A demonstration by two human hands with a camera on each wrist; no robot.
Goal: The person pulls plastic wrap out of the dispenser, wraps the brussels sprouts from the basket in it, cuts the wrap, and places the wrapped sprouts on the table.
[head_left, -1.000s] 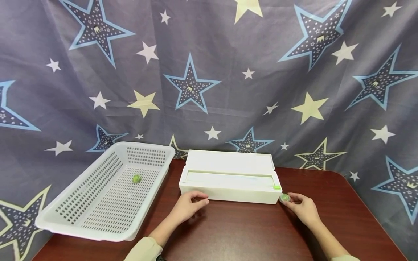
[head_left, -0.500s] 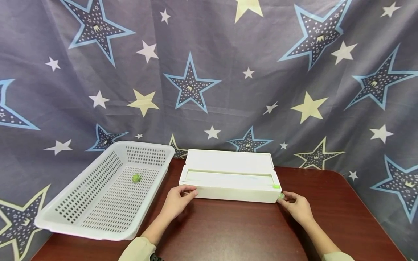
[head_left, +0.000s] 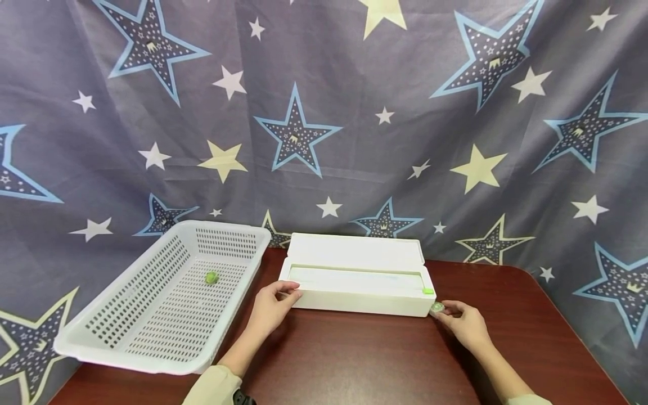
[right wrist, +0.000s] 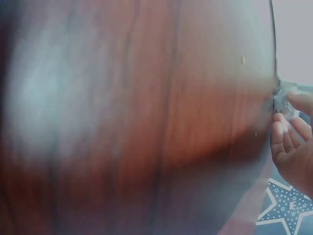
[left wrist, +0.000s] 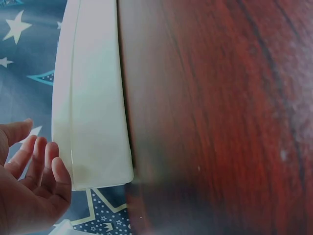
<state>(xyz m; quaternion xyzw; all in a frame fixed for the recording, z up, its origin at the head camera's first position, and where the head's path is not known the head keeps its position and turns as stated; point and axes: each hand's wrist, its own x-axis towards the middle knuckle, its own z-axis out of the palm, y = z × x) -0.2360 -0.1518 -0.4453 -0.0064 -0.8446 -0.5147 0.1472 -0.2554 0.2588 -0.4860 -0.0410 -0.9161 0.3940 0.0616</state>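
A long white cling-film dispenser box [head_left: 361, 302] sits in the middle with its lid [head_left: 356, 251] raised at the back. A small green slider [head_left: 428, 291] is at its right end. My right hand [head_left: 468, 327] pinches a small round green thing in clear film [head_left: 437, 307], close to the box's right front corner. In the right wrist view the crinkled clear film [right wrist: 286, 104] shows between thumb and fingers. My left hand [head_left: 270, 308] is at the box's left front corner, fingers loosely bent and holding nothing, as the left wrist view shows.
On the left stands a large white slotted plastic basket [head_left: 202, 360], with one small round green thing [head_left: 211, 278] in it. The reddish-brown wooden table [head_left: 374, 360] extends in front of the box. A grey star-patterned curtain [head_left: 354, 185] hangs right behind.
My left hand has moved left along the box's front to its left corner. My right hand, holding the film-wrapped green thing, has shifted slightly left, up against the box's corner.
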